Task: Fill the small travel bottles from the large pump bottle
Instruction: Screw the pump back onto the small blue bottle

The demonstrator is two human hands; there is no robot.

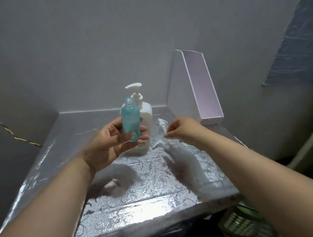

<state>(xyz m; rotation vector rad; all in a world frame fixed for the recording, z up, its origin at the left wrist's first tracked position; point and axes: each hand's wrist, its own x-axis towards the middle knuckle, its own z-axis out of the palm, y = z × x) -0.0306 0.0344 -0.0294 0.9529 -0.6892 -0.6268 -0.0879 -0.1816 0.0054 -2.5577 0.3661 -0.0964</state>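
holds the teal travel bottle [130, 118] upright and uncapped in the left hand [106, 143], thumb and fingers curled round its lower half, just in front of the white pump bottle [146, 115] on the silver patterned counter [140, 204]. hovers the right hand [181, 129] above white spray caps [159, 144] lying beside it, fingers drawn narrow; blurred, cannot tell whether pinching anything.

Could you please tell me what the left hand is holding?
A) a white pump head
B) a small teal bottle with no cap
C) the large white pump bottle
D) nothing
B: the left hand grips the small teal bottle, its neck open, in front of the large pump bottle.
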